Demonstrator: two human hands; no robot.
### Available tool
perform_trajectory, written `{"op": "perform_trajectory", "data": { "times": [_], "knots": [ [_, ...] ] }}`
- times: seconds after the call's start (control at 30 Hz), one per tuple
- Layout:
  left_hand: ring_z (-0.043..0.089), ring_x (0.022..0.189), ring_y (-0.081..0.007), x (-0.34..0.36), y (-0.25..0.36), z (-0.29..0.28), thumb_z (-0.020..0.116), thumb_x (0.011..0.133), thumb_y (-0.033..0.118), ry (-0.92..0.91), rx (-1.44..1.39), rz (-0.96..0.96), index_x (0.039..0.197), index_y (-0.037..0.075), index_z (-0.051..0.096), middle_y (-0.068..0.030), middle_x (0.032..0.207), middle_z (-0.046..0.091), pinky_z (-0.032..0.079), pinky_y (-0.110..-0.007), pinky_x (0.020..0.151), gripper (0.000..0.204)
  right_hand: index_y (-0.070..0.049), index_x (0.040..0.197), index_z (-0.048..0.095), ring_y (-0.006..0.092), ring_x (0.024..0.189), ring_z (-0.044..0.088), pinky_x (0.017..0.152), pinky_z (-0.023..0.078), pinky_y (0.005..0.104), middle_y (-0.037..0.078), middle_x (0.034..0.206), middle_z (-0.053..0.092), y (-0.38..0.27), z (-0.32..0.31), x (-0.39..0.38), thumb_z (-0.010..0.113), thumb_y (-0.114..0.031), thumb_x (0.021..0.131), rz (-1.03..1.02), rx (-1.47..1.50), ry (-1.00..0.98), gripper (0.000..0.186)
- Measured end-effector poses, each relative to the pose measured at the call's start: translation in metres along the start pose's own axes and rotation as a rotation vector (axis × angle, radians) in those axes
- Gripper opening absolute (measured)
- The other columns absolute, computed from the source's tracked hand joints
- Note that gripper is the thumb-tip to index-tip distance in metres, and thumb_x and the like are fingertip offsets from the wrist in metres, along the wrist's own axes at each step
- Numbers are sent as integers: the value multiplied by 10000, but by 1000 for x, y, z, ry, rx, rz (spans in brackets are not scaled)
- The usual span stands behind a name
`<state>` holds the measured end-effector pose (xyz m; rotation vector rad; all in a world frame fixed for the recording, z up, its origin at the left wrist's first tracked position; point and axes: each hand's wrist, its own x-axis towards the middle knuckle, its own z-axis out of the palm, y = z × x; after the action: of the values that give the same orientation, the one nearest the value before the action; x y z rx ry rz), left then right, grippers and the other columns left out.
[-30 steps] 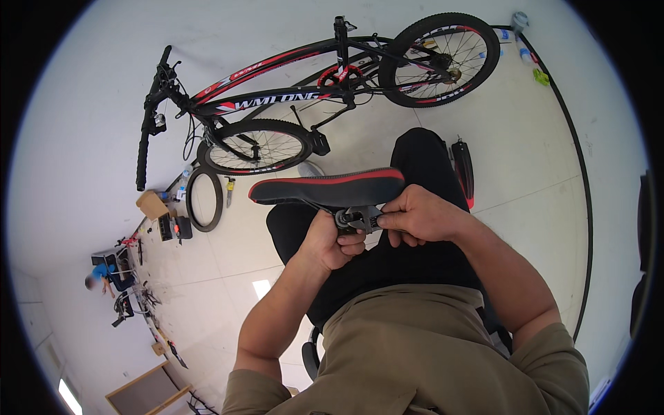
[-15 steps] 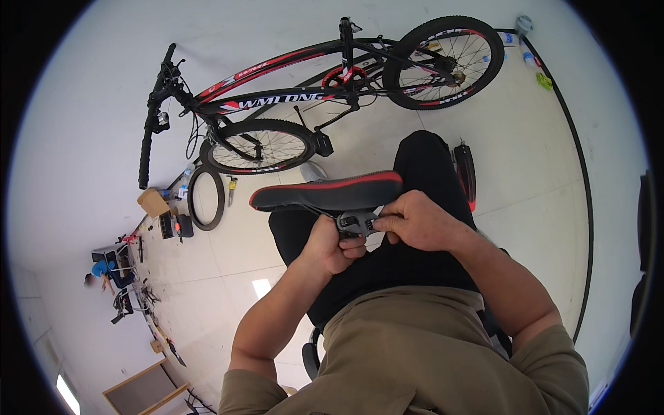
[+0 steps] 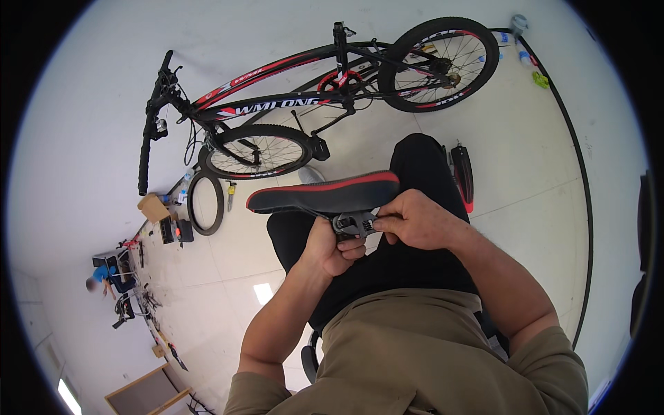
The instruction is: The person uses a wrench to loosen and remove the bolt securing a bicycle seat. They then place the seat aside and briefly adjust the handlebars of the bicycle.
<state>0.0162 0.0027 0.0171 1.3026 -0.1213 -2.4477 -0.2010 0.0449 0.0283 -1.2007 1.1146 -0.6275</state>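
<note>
A black saddle with a red edge band (image 3: pixel 325 194) is held crosswise over my lap, metal rails underneath. My left hand (image 3: pixel 325 249) is closed round the clamp fitting below it, mostly hidden by the fingers and tool. My right hand (image 3: pixel 415 225) grips a grey adjustable wrench (image 3: pixel 358 223), thumb and fingers pinched near its adjusting screw, with the wrench head against the clamp under the saddle.
A black-red bicycle (image 3: pixel 270 104) lies ahead. A mudguard (image 3: pixel 462 173) lies right of my legs. On the left are a loose tyre (image 3: pixel 216 207), yellow-handled tool (image 3: pixel 231 194), cardboard box (image 3: pixel 152 207) and, farther off, a person in blue (image 3: pixel 102 275) among parts.
The saddle has shifted slightly left in my hands. My right thumb and fingers have moved a little on the wrench. Both hands keep their grip.
</note>
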Motion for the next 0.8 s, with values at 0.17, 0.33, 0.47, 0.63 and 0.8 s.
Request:
{"op": "perform_trajectory", "data": {
  "times": [0.17, 0.33, 0.47, 0.63, 0.8],
  "knots": [
    [301, 401, -78, 0, -5, 0, 391, 1012, 391, 24, -13, 65, 914, 92, 611, -30, 743, 625, 225, -223, 380, 384, 57, 842, 677, 127, 529, 564, 528, 458, 299, 72, 614, 630, -5, -1, 1, 620, -167, 951, 153, 63, -68, 256],
    [378, 498, -84, 5, -10, -6, 421, 1019, 314, -16, -107, 257, 897, 102, 596, -4, 713, 569, 311, -249, 465, 301, 38, 878, 650, 103, 498, 498, 466, 409, 274, 48, 651, 608, -1, 12, 0, 587, -189, 990, 186, 333, -83, 260],
    [589, 782, -156, 21, -17, 1, 441, 1028, 338, 290, -122, 599, 1061, 72, 622, -38, 947, 645, 488, -308, 657, 323, 22, 897, 616, 96, 502, 459, 450, 386, 264, 49, 688, 573, 1, 42, -3, 533, -203, 1027, 331, 764, -40, 272],
    [603, 888, -179, 25, -26, 2, 491, 1021, 347, 289, -115, 786, 1059, 81, 614, -32, 990, 635, 511, -340, 751, 295, 8, 893, 595, 99, 509, 446, 443, 376, 264, 56, 696, 568, -9, 48, -6, 507, -205, 1039, 348, 792, -4, 273],
    [573, 811, -154, 24, -17, 9, 499, 1012, 313, 319, -263, 787, 950, 93, 613, -17, 882, 606, 512, -330, 750, 256, 28, 892, 607, 110, 521, 483, 458, 404, 281, 64, 692, 593, -8, 40, -7, 516, -196, 1023, 321, 624, 5, 275]
  ]
}}
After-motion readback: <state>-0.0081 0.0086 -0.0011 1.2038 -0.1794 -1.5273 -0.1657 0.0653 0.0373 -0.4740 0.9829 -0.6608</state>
